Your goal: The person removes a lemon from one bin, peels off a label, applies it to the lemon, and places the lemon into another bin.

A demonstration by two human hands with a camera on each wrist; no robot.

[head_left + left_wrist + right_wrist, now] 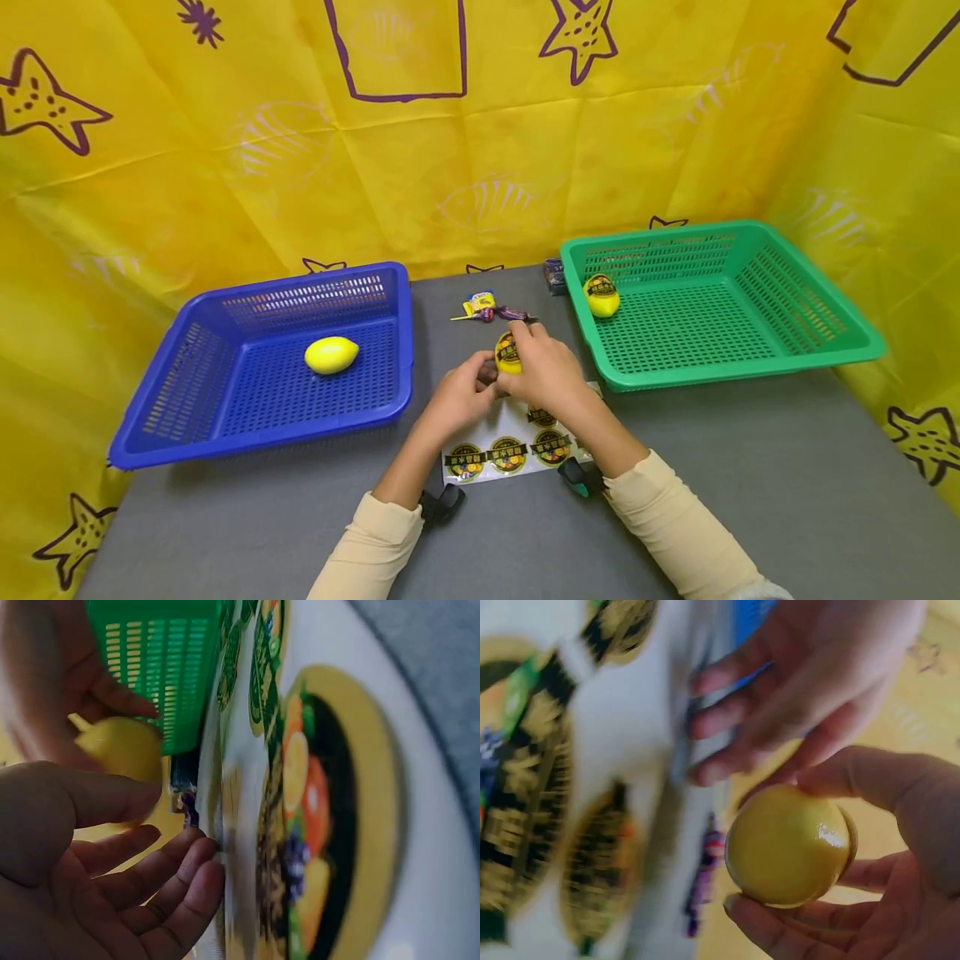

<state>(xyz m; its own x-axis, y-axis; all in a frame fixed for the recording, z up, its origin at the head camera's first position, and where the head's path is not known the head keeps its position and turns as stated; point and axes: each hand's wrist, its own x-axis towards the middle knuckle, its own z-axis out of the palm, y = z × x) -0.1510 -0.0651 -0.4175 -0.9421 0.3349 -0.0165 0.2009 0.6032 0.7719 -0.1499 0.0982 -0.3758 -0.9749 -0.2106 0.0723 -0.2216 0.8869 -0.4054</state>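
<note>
My right hand [553, 371] grips a yellow lemon [506, 357] between thumb and fingers, above the far part of a white sticker sheet [489, 423]. A round black-and-gold label sits on this lemon in the head view; the right wrist view shows its plain yellow side. Close on the lemon's left is my left hand [459, 398], its fingers loosely bent with nothing between them in the left wrist view [142, 877]. Round fruit stickers [507, 455] line the sheet's near edge, and my right forearm hides part of it.
A plain lemon [331, 355] lies in the blue basket [258, 408] on the left. The green basket [697, 325] on the right holds a labelled lemon [602, 302]. Behind my hands lie a yellow packet [482, 301] and wrapped candies [513, 313]. A dark box [555, 277] touches the green basket's corner.
</note>
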